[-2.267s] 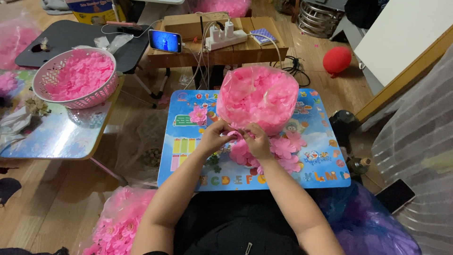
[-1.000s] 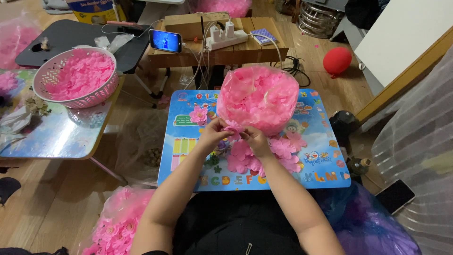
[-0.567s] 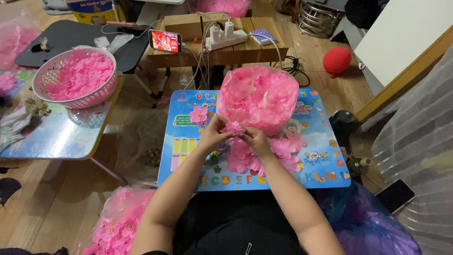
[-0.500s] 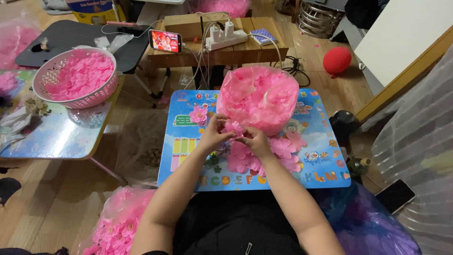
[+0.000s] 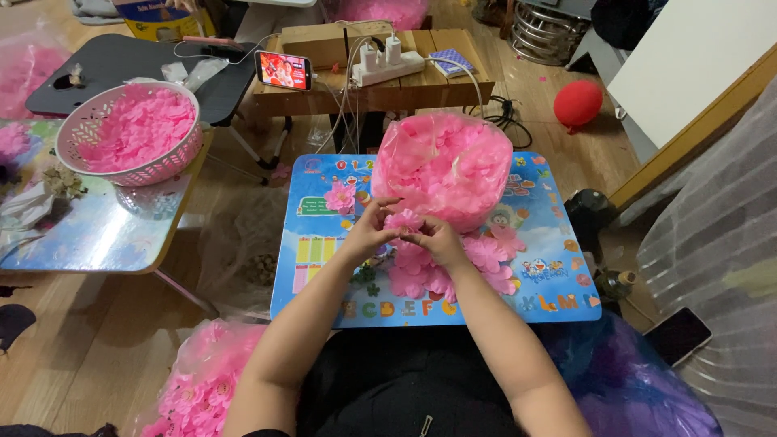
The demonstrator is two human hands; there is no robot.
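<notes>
My left hand and my right hand meet over a small blue children's table, both pinching one pink fabric flower between the fingertips. Just beyond them stands a clear plastic bag full of pink petals. Below my hands lies a pile of finished pink flowers, and one single pink flower rests on the table's left part.
A pink basket of petals sits on a low table at the left. A wooden bench behind holds a lit phone and a power strip. A red balloon, a bag of pink flowers and a dark phone lie on the floor.
My hands have stayed over the flower pile, fingers working the small pink flower. The phone screen's picture changed.
</notes>
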